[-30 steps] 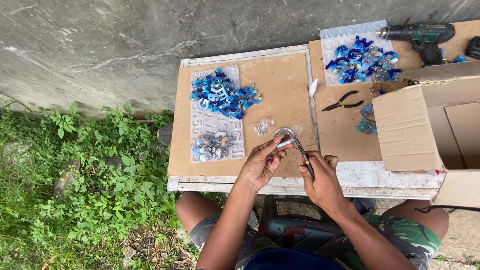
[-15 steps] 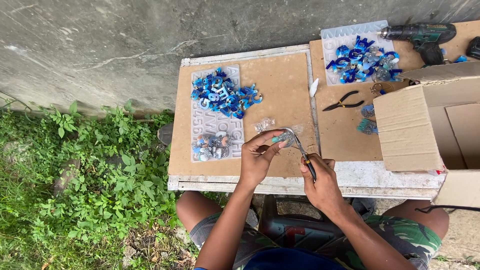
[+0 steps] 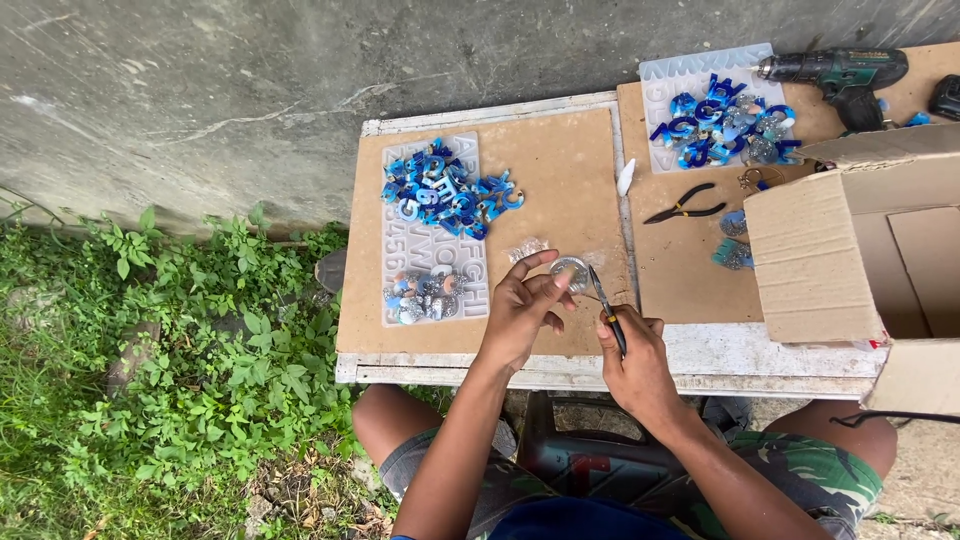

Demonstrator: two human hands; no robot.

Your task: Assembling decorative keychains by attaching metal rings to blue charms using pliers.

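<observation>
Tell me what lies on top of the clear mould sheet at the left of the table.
On the mould sheet lie a heap of blue pieces and a smaller silvery cluster. The cavities beneath both are hidden.

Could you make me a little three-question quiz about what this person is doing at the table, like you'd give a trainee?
1. True or false: the left hand holds a small round clear piece.
2. What does the right hand grip? A) the drill B) a thin tool C) the pliers
3. Fill in: the blue letters lie on a pale ____.

Key
1. True; the fingers pinch it above the board.
2. B; the thin tool points at the piece, while the drill and pliers lie untouched farther off.
3. Mould; a flat mould with letter shapes.
</observation>
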